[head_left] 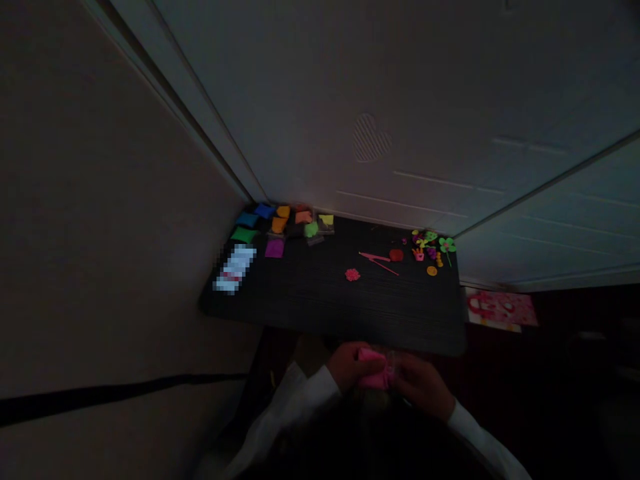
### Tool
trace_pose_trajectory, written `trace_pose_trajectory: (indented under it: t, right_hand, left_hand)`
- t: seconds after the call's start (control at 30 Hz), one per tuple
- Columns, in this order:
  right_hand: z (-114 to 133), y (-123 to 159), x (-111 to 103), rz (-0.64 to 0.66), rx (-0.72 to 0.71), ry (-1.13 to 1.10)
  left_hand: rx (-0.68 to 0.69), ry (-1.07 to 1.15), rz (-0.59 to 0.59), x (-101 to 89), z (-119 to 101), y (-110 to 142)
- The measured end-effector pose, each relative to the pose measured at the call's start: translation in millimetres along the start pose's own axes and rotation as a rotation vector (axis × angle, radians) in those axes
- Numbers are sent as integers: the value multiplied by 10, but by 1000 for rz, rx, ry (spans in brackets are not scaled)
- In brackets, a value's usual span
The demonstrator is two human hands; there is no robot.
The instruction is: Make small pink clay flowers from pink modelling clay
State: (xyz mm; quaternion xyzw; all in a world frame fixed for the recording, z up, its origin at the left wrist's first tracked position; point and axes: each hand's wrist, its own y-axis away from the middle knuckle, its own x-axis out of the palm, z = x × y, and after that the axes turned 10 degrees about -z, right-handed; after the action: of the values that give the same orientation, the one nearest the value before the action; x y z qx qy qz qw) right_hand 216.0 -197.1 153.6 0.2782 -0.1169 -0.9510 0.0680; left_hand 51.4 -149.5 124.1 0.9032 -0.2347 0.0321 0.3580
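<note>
A pink packet (369, 379), apparently soft modelling clay in a clear bag, is held in front of the table's near edge. My left hand (347, 365) is closed on its left side, the thumb lying across it. At the packet's right end, the clear plastic is pinched by my right hand (423, 384). On the dark table (310, 300) beyond my hands is a small, bumpy pink-red piece (353, 275). Thin pink tools (375, 257) lie to its right, beside a red lump (396, 255).
Several coloured packets (275, 249) are grouped at the table's back left, near a lit, blurred-out phone-like screen (235, 269). Small colourful clay figures (431, 252) stand at the right end. Walls border the table behind and left. A pink printed bag (503, 309) lies beyond the right edge.
</note>
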Motion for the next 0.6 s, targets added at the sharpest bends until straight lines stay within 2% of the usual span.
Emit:
trace_pose_trajectory:
  t: [0.13,0.3,0.6]
  right_hand:
    - [56,-35,-32,42,-52,0]
    - [219,-157,-60,32,-96,40]
    - [685,-577,214,-10,-188,115]
  left_hand:
    - [8,29,48,-62,-6,-23]
    - [12,58,94,-188,-137,-43]
    - [-41,79,78,-769,-491,-24]
